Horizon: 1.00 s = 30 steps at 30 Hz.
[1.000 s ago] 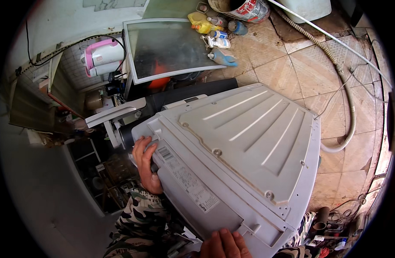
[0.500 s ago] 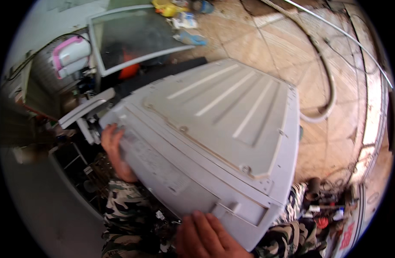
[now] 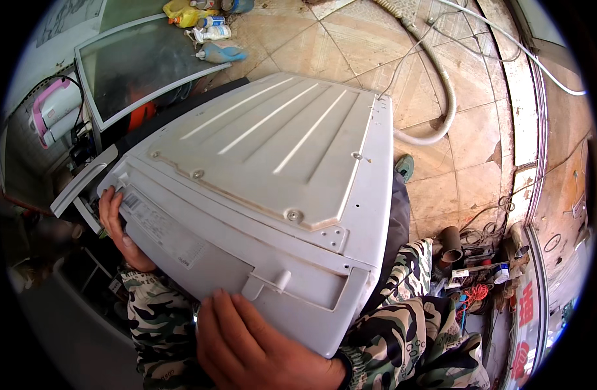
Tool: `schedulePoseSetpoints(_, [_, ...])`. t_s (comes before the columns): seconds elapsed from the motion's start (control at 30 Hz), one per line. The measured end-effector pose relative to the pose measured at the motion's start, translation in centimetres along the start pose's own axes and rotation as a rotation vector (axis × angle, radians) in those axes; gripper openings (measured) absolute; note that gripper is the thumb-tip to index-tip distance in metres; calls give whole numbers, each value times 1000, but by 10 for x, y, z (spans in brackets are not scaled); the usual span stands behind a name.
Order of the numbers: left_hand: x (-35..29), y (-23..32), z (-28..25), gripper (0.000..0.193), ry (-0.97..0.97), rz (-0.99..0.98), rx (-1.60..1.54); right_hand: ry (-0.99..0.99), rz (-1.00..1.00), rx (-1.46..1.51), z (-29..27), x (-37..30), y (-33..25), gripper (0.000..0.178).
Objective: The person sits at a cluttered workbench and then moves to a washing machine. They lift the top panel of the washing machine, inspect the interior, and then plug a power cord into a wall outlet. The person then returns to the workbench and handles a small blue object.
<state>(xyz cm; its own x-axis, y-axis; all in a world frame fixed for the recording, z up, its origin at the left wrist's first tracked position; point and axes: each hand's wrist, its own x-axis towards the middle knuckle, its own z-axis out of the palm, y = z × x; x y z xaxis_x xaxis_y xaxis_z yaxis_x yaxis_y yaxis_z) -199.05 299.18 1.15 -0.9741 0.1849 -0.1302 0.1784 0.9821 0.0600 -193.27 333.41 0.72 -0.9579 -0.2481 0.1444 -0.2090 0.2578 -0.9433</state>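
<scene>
A large white washing machine (image 3: 201,250) leans in front of me. Its ribbed back panel (image 3: 266,140), held by screws, faces up. Near its left corner, the fingers of my left hand (image 3: 121,231) curl over the edge beside a printed label (image 3: 162,224). My right hand (image 3: 256,348) bends its fingers over the near edge, just left of a small plastic hook (image 3: 269,285) and a shallow recess. Both thumbs are hidden. Camouflage sleeves cover my forearms.
A glass-panelled frame (image 3: 149,65) and several bottles (image 3: 214,32) lie at the far left. A ribbed hose (image 3: 445,97) curves over the tiled floor (image 3: 467,149). Tools and wires (image 3: 474,292) crowd the right. A shoe (image 3: 404,167) shows beside the machine.
The whole scene has shifted left in the picture, floor and machine together, and looks sharper. Both hands stay at about the same spots on the washing machine.
</scene>
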Motion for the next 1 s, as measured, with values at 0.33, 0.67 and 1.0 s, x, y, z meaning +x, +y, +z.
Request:
schedulePoseSetpoints(0.33, [0, -3, -5, 70, 29, 89, 48, -30, -146, -220, 6, -9, -5, 35])
schedulePoseSetpoints(0.67, [1, 5, -8, 47, 146, 139, 27, 297, 160, -320, -3, -65, -10, 46])
schedulePoseSetpoints(1.0, [14, 15, -7, 42, 85, -14, 10, 64, 246, 148, -45, -92, 34, 61])
